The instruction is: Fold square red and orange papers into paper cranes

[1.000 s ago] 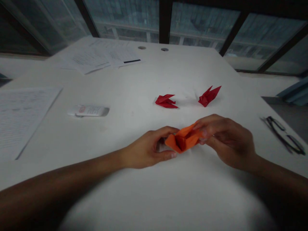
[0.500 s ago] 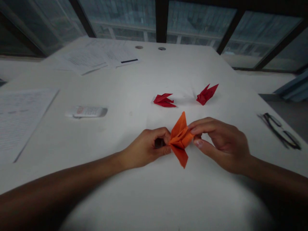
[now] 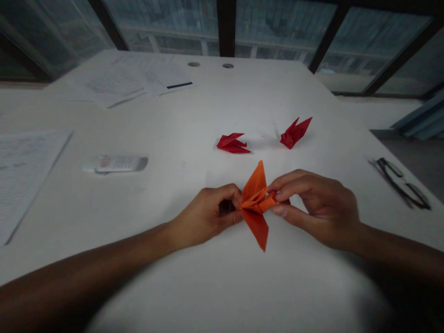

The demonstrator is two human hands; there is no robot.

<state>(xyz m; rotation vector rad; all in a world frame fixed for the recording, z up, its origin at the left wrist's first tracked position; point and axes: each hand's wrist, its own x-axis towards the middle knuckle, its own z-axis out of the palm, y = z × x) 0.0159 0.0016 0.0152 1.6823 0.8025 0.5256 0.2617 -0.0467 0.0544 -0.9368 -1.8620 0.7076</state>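
An orange folded paper figure (image 3: 255,203) is held between my two hands, one wing pointing up and the other down towards me. My left hand (image 3: 211,212) pinches its left tip between thumb and forefinger. On the other side, my right hand (image 3: 317,206) grips the figure's right end with thumb and fingertips. Beyond the hands lie a red folded paper figure (image 3: 233,143) and, farther right, a second red paper figure (image 3: 295,133) with raised points.
The white table (image 3: 166,129) bears a white tube (image 3: 120,163), a paper sheet (image 3: 27,171) at left and several printed papers (image 3: 114,83) at the back. Black-framed glasses (image 3: 402,182) lie near the right edge. Windows (image 3: 277,32) stand behind.
My right fingers have closed in on the orange figure's right end, which looks narrower. Its wings are spread a little wider. The view has shifted slightly.
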